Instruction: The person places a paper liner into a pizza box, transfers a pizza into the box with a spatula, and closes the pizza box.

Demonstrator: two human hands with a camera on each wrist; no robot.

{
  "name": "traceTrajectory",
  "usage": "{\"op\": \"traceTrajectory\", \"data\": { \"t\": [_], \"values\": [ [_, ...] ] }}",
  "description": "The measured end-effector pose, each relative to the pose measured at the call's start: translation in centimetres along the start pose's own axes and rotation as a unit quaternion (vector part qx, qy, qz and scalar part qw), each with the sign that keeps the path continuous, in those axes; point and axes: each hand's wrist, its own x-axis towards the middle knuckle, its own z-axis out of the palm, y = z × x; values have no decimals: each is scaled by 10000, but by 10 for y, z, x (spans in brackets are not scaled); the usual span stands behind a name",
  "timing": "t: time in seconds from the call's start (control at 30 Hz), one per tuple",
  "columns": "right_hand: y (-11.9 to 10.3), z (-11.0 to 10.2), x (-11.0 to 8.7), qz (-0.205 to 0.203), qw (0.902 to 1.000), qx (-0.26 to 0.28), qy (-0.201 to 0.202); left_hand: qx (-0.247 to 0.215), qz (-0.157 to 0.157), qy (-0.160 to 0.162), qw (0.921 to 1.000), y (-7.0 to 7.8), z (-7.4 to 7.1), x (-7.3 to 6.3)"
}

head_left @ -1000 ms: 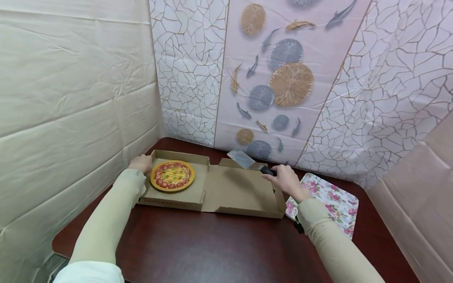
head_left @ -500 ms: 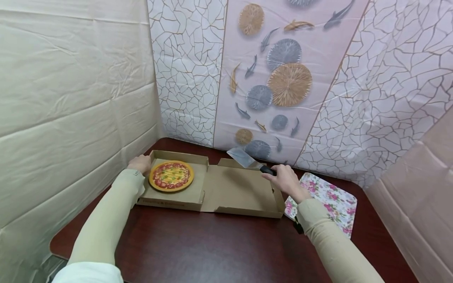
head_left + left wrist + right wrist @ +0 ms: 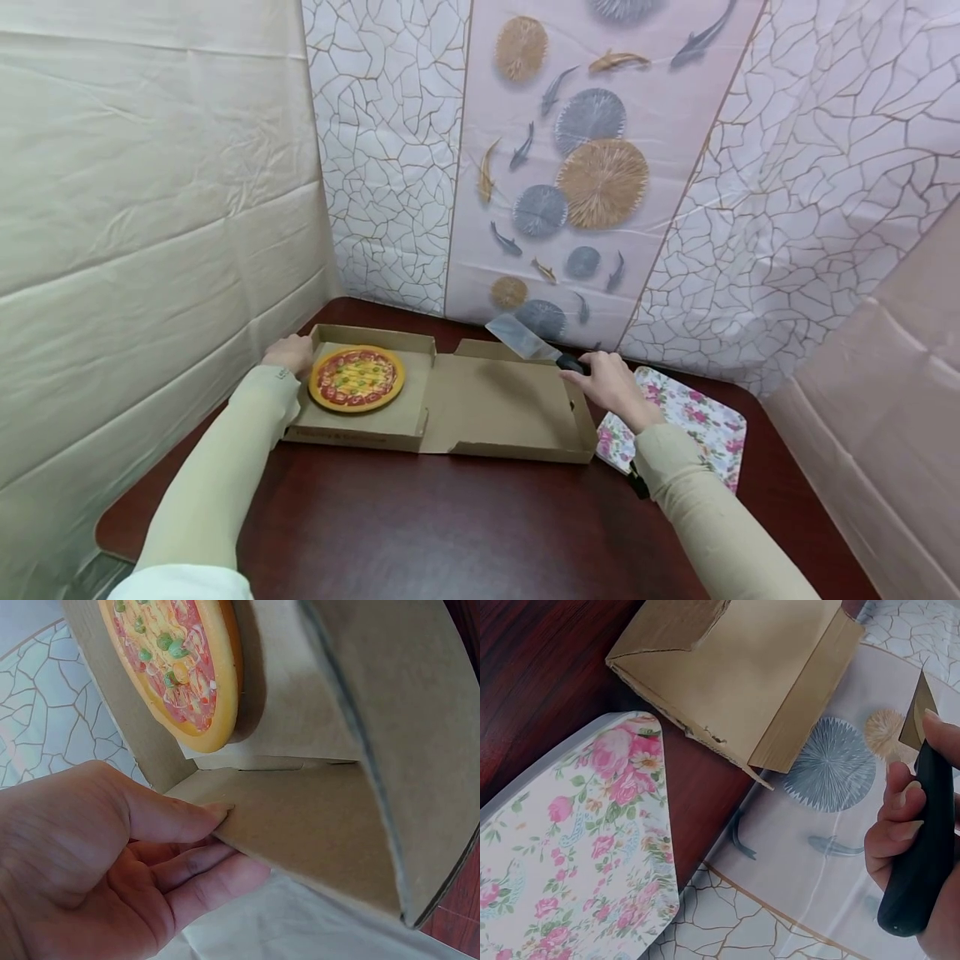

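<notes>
An open cardboard pizza box lies on the dark red table, its lid folded out flat to the right. In the left half sits a round pizza with a yellow crust, red slices and green bits on top. My left hand pinches the box's left side wall, thumb on the inner face and fingers outside. My right hand grips the black handle of a spatula. Its broad metal blade points left, held up over the lid's far edge.
A white board with pink flowers lies right of the box, partly under my right forearm in the head view. Hung cloth walls border the table at the back and sides. A small black thing shows beside my right cuff.
The head view has turned slightly, so the scene sits a little further left. My right hand with the spatula has drifted slightly right relative to the box. The left hand keeps its hold.
</notes>
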Motion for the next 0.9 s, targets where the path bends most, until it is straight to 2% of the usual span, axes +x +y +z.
{"op": "traceTrajectory", "data": {
  "t": [0.3, 0.47, 0.9],
  "values": [
    [4, 4, -8, 93, 9998, 134, -132, -15, -67, -38, 10000, 2, 4, -1],
    [7, 4, -10, 116, 9998, 98, -147, -1, 20, -19, 10000, 2, 3, -1],
    [8, -3, -3, 92, 9999, 71, -43, -30, 49, -5, 10000, 0, 2, 1]
  ]
}}
